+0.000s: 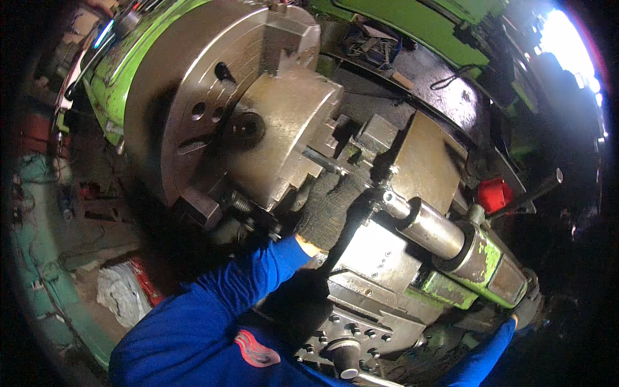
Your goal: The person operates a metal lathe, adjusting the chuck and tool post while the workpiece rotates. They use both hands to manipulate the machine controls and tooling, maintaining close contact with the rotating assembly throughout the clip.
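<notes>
My left hand [325, 209], in a dark knit glove, is closed at the end of a thin metal rod [320, 160], between a lathe's workpiece and its tailstock. What lies inside the fingers is hidden. The rod points at the stepped round workpiece [284, 122], which is clamped in the large lathe chuck [184, 84]. Just right of this hand, the shiny tailstock quill [432, 227] extends from the green tailstock [487, 261]. My right hand [529, 306], also gloved, is at the tailstock's rear end beside a dark round part; shadow hides its fingers.
Below my left hand is the lathe carriage [371, 255], with a bolted plate and a round knob [345, 355] nearer me. A flat metal block [429, 161] stands behind the quill. A red container [494, 195] sits beyond the tailstock. A white bag [122, 293] lies at the lower left.
</notes>
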Available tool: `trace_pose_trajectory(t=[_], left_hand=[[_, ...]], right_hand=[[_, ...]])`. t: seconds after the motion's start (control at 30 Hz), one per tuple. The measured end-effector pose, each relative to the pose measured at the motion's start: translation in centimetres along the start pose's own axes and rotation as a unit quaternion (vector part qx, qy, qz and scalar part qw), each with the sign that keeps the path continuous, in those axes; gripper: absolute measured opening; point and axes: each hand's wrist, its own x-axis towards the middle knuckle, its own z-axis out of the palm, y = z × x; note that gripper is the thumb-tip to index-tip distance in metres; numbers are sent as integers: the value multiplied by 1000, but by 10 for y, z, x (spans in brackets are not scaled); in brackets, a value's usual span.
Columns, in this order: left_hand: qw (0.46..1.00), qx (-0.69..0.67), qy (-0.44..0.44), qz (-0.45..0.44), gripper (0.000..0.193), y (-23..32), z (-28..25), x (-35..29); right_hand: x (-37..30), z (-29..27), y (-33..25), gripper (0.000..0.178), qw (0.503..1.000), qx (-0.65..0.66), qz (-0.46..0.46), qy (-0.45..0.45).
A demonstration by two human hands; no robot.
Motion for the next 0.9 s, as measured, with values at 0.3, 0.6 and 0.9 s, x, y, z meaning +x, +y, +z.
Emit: trace_pose_trajectory(t=[0.3,0.6,0.9], left_hand=[[990,93,-25,102,31,-12,-9,3],[995,82,9,60,28,1,-8,0],[988,149,0,40,29,5,-10,-1]], right_hand=[[11,-6,31,63,997,-67,33,21],[14,10,20,58,990,104,28,92],[7,5,19,62,996,27,-13,81]])
